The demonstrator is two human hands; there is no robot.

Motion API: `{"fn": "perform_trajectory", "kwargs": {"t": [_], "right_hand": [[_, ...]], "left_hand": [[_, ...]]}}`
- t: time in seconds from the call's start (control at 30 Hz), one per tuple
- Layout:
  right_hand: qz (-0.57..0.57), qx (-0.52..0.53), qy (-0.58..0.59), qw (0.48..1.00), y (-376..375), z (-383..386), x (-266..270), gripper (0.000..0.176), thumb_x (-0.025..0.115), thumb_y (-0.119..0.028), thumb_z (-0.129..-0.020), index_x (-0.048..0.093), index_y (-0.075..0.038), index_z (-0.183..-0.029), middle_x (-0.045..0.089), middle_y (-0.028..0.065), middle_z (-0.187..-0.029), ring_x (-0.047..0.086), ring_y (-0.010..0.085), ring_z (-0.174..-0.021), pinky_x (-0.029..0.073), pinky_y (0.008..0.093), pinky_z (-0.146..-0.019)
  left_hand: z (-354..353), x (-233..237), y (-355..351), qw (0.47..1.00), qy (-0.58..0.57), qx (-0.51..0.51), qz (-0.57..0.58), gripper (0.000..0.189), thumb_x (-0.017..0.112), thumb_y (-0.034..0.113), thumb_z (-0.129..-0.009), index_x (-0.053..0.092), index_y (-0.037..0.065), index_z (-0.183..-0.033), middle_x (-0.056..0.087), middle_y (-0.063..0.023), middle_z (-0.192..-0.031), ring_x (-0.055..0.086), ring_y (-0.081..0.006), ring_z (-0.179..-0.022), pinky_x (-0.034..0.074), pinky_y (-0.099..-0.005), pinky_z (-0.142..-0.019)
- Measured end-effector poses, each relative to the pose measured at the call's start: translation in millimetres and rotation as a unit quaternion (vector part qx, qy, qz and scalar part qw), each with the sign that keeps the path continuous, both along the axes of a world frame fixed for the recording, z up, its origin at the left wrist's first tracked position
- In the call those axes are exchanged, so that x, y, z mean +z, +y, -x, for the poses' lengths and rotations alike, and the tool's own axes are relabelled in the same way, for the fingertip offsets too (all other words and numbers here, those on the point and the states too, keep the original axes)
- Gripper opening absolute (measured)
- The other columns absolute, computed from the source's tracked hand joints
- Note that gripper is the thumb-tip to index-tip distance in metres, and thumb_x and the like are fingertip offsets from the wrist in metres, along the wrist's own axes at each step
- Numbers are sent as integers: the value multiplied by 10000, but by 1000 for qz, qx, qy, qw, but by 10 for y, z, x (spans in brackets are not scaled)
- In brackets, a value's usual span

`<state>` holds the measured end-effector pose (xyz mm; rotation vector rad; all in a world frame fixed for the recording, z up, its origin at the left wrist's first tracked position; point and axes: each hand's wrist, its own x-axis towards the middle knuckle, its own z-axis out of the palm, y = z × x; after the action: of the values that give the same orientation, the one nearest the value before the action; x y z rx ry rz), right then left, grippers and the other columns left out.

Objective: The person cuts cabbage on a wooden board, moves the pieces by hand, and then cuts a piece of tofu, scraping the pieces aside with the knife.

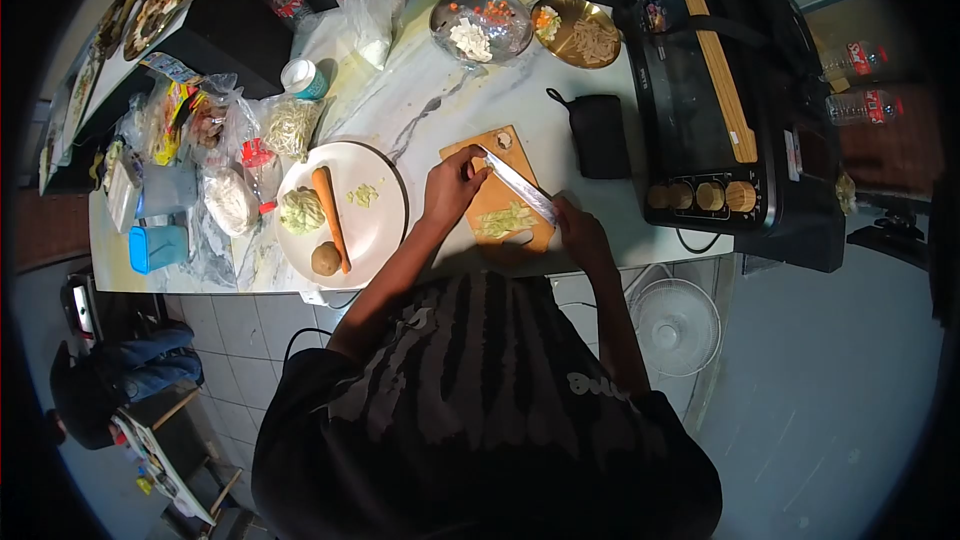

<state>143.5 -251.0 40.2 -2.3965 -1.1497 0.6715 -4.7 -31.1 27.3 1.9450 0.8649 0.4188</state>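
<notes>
My right hand [582,232] is wrapped round the handle of a knife [520,186], whose shiny blade points up and left across a wooden cutting board [535,242]. Near the blade's tip, the fingers of my left hand [455,188] are pinched together over the board; what they hold is too small to make out. Chopped pale green vegetable strips [504,220] lie on the lower part of the board. A small round pale piece [504,141] rests at its top end. Left of my left hand, a white plate [375,230] bears a carrot [328,205], a cabbage piece [301,210], a potato [326,258] and green bits [362,195].
Behind the board stand a metal plate [515,48] with white and orange pieces and another metal plate [573,58]. A black pouch [599,137] lies before the black oven [690,100]. Bagged food [290,128] and a blue container [158,249] crowd the left. A fan [678,328] stands below.
</notes>
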Motion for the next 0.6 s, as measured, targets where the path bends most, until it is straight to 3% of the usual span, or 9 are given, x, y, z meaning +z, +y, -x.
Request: {"fn": "perform_trajectory", "kwargs": {"t": [0.27,0.37,0.47,0.6], "right_hand": [[15,3,11,1000,-29,-15,-106,272,417,-343,-1072,567,-120,-1123,673,231,-837,654,461,-812,489,564,-693],[21,11,16,1000,-11,-35,-152,260,422,-334,-1071,563,-124,-1131,672,225,-830,655,458,-809,491,560,-694],[4,39,7,999,-39,-76,-284,244,425,-320,-1069,560,-129,-1137,675,218,-834,657,453,-810,492,555,-695],[-3,16,-4,1000,16,-13,-61,264,427,-319,-1058,581,-112,-1113,676,233,-848,657,456,-811,506,559,-716]], "left_hand": [[-5,-101,-67,996,-66,27,-53,164,784,197,-869,777,72,-974,620,-63,-692,563,-152,-589,468,-311,-583],[-9,-164,-75,992,-88,24,-83,192,763,222,-888,772,66,-1000,625,-79,-717,575,-205,-585,467,-338,-573],[-6,-70,-78,995,-75,33,-57,220,759,231,-896,773,61,-1035,622,-71,-707,577,-186,-586,474,-325,-581],[25,-31,-48,998,-55,31,-10,246,753,234,-900,769,58,-1071,617,-60,-695,577,-159,-590,481,-311,-588]]}}
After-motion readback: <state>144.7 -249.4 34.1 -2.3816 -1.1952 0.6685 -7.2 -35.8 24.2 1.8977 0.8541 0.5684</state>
